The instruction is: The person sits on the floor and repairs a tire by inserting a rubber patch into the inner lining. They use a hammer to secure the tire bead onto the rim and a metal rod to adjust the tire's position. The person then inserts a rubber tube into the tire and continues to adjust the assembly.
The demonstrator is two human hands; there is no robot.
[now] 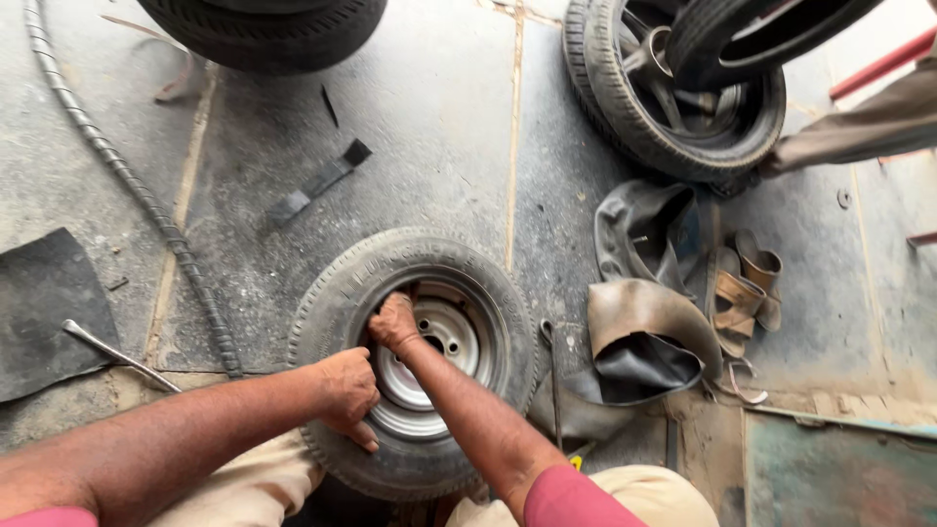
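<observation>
Tyre [337, 303] on its pale steel rim [444, 337] lies flat on the concrete floor [429, 107], a little below the centre of the view; its near edge, at six o'clock, is hidden behind the person's knees in beige trousers. The right hand [394, 322] sits at about ten o'clock on the rim, its fingertips pushed down into the gap between rubber and steel, so how they grip cannot be made out. The left hand [348, 390] lies at about eight o'clock, fingers curled and pressing on the sidewall near the rim, closed around nothing that can be seen. At three o'clock from the wheel, a limp inner tube [644, 332] lies in a crumpled heap, with a pair of brown sandals [747, 288] just beyond it. A thin dark bar [553, 376] rests on the floor between the wheel and the tube, its lower end lost behind the right forearm. At nine o'clock, a metal lever [117, 353] lies partly on a dark rubber sheet [44, 312] that is cut off by the left border. A ribbed hose [127, 181] runs from the top left corner down toward the wheel. At twelve o'clock another tyre [264, 29] is cut by the top border, and at one o'clock stacked wheels [673, 98] are only partly in view, beside a sleeve of another person [859, 127].
</observation>
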